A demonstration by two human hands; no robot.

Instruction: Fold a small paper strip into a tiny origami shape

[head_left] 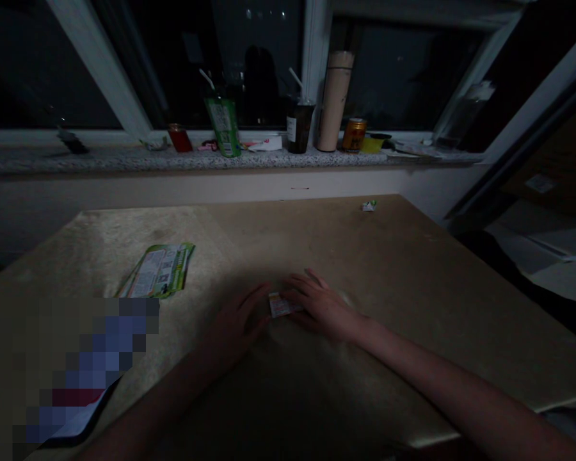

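Note:
Both my hands rest on a brown table in dim light. Between them lies a small white and pink paper packet. My right hand lies over the packet's right end with its fingers bent down on it. My left hand sits just left of the packet, fingers stretched toward it and touching its edge.
A stack of green printed leaflets lies at the left. A small crumpled wrapper sits near the far edge. On the stone windowsill stand a green carton, a dark cup, a tall beige flask and an orange can.

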